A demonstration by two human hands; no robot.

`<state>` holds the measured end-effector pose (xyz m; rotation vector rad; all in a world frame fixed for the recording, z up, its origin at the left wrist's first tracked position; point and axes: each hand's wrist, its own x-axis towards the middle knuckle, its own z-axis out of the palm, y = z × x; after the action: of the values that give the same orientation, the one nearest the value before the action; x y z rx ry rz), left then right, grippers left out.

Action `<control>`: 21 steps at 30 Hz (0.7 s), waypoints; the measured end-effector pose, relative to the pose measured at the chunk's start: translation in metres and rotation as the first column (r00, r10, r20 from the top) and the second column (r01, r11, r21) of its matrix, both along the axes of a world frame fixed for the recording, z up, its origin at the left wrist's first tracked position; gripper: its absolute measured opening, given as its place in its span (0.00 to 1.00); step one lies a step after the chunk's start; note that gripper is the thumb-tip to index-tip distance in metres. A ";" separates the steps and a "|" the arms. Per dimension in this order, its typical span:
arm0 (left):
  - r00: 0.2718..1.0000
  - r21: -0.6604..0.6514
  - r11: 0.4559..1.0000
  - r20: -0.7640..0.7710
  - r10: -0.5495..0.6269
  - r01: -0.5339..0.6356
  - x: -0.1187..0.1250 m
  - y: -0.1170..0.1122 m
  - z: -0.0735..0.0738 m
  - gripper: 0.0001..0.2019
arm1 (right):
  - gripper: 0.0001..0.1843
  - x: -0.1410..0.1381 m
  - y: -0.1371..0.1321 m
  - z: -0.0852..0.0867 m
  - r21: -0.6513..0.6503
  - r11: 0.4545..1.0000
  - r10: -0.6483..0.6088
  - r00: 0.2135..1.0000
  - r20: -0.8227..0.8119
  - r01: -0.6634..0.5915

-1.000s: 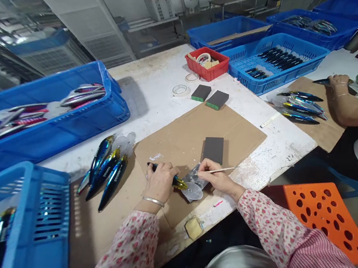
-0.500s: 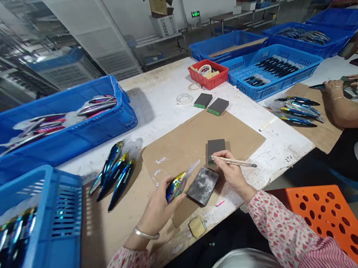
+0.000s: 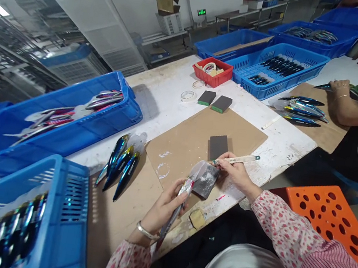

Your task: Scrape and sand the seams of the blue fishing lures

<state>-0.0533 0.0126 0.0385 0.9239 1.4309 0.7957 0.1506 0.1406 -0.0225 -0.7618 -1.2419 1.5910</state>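
My left hand [image 3: 167, 203] is closed around a fishing lure [image 3: 186, 188], its silvery side up and its clear lip pointing away from me over a dusty dark sanding block [image 3: 206, 185]. Between the fingers of my right hand [image 3: 236, 171] is a slim pale-handled tool [image 3: 243, 159], its tip close to the lip; whether the two touch I cannot tell. Just beyond my right hand lies a clean dark sanding block [image 3: 218, 147]. Left of my hands, several blue-black lures [image 3: 127, 173] rest side by side on the cardboard [image 3: 178, 138].
Blue crates with lures [image 3: 84, 209] stand along the left side. At the back are a red tray [image 3: 213, 79], a blue basket [image 3: 252, 84], tape [image 3: 188, 95] and two green-edged blocks [image 3: 221, 103]. A co-worker's hand [image 3: 340, 90] is at right, above an orange perforated stool [image 3: 330, 214].
My left hand has turned the lure over, so its silvery side shows and its lip has moved over the dusty block. The tool in my right hand has swung, its tail end now higher.
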 end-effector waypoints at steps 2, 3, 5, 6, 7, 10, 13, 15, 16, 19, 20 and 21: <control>0.989 0.035 0.997 -0.128 -0.069 0.074 0.000 0.002 0.000 0.27 | 0.18 0.003 0.002 0.002 -0.022 1.000 0.010 1.000 -0.016 -0.011; 0.969 0.064 0.989 -0.218 -0.114 0.130 0.000 0.004 0.000 0.27 | 0.18 0.004 0.003 0.004 -0.029 0.999 0.021 1.000 -0.013 -0.021; 0.888 0.122 0.955 -0.416 -0.197 0.269 0.000 0.009 0.003 0.27 | 0.19 0.007 0.004 0.012 -0.023 0.998 0.051 0.999 0.009 -0.051; 0.828 0.134 0.931 -0.512 -0.229 0.340 0.001 0.012 0.004 0.26 | 0.19 0.009 0.005 0.018 -0.011 0.997 0.071 0.997 0.026 -0.070; 0.758 0.126 0.907 -0.602 -0.253 0.403 0.003 0.015 0.007 0.26 | 0.19 0.010 0.005 0.023 0.005 0.996 0.088 0.995 0.041 -0.088; 0.503 0.017 0.848 -0.811 -0.298 0.530 0.013 0.023 0.016 0.23 | 0.19 0.014 0.008 0.038 0.085 0.985 0.144 0.985 0.099 -0.153; 0.245 -0.115 0.824 -0.924 -0.294 0.555 0.028 0.031 0.022 0.22 | 0.19 0.016 0.010 0.041 0.174 0.956 0.205 0.962 0.181 -0.236; 0.126 -0.178 0.814 -0.948 -0.293 0.553 0.035 0.035 0.023 0.20 | 0.21 0.015 0.011 0.035 0.191 0.942 0.226 0.943 0.244 -0.275; 0.084 -0.200 0.805 -0.952 -0.295 0.558 0.037 0.037 0.023 0.20 | 0.21 0.015 0.011 0.032 0.189 0.940 0.227 0.933 0.279 -0.285; -0.015 -0.239 0.773 -0.959 -0.285 0.587 0.040 0.039 0.019 0.22 | 0.21 0.013 0.011 0.020 0.197 0.932 0.209 0.895 0.394 -0.304; -0.046 -0.250 0.765 -0.960 -0.278 0.594 0.040 0.039 0.017 0.23 | 0.20 0.012 0.010 0.018 0.204 0.925 0.211 0.879 0.427 -0.321; -0.074 -0.260 0.759 -0.960 -0.271 0.597 0.040 0.038 0.015 0.23 | 0.20 0.011 0.010 0.016 0.213 0.914 0.222 0.864 0.452 -0.346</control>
<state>-0.0129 0.0506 0.0539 2.3184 1.9093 -0.4474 0.1617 0.1506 -0.0063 -0.7795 -1.9356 1.4683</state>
